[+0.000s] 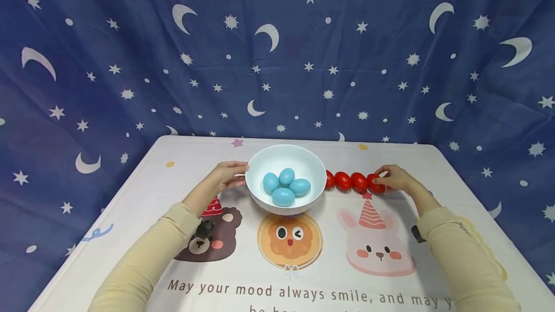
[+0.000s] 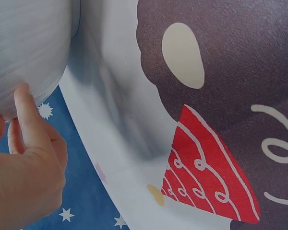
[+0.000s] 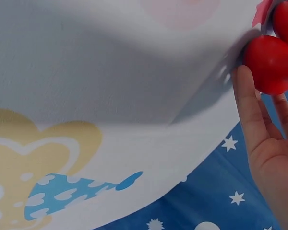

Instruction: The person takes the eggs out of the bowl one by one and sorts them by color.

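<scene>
A white bowl [image 1: 286, 210] stands near the middle of the table, with several light-blue eggs [image 1: 284, 197] inside. My left hand [image 1: 227, 175] holds the bowl at its left side; in the left wrist view, fingertips [image 2: 23, 91] lie against its outer wall near the rim. Right of the bowl, several red eggs [image 1: 343, 181] form a row, the leftmost partly hidden by the bowl. At the row's right end, my right hand [image 1: 395, 178] grips the last red egg [image 3: 270, 64] between thumb and fingers.
A white tablecloth [image 1: 143, 206] with printed cartoon animals and lettering covers the table. Behind and beside it hangs a dark-blue curtain [image 1: 295, 52] with moons and stars. Dark wrist devices show near both sleeves.
</scene>
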### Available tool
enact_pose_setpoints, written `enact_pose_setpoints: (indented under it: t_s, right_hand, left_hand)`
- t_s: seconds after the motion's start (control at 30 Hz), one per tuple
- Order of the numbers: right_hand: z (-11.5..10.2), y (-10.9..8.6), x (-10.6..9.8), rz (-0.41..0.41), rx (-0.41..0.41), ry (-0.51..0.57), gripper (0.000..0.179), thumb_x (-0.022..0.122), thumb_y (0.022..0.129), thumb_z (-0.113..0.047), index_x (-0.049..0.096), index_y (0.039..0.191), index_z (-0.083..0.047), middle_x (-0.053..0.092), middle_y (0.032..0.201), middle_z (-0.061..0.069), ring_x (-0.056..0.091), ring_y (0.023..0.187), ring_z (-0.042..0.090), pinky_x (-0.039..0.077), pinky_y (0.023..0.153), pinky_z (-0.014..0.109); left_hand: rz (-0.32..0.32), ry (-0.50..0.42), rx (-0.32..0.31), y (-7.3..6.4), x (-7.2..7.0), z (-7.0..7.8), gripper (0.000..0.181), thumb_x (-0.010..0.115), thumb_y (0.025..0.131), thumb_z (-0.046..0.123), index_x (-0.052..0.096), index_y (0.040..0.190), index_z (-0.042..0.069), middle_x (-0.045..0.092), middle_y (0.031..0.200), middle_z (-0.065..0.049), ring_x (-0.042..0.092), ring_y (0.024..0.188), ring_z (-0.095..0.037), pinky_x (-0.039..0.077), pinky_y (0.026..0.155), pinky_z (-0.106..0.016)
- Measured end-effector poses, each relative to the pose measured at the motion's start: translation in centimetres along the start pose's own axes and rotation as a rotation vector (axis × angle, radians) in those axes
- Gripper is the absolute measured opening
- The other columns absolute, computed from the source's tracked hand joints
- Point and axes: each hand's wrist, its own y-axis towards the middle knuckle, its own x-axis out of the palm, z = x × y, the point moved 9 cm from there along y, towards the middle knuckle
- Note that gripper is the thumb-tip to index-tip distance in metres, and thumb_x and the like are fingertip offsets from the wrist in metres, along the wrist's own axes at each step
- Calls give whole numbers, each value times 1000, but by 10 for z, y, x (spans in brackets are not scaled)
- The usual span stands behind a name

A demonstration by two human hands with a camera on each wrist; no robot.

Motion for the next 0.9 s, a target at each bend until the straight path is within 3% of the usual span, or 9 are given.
enact_pose_setpoints:
  t_s: [0.33,0.6,0.9]
  right_hand:
    - [3,4,1,-32,19,-4,43,59,92,-18,47,118,14,56,101,28,58,77,18,64,71,37]
    - [5,12,2,-30,20,-26,42,61,91,-19,49,116,13,58,94,23,57,69,15,63,66,32]
    - [4,8,-1,-28,22,-3,46,59,91,-20,46,120,14,58,98,25,57,72,17,64,71,36]
  left_hand:
    - [0,11,-15,1,1,0,45,60,93,15,49,136,6,60,82,0,64,64,-6,62,65,-18]
    - [4,16,-25,2,-1,-3,45,61,93,15,50,135,6,60,87,-1,64,65,-7,62,67,-20]
    - [5,14,-23,2,0,-2,45,60,93,15,49,136,7,59,90,-3,64,66,-7,62,68,-20]
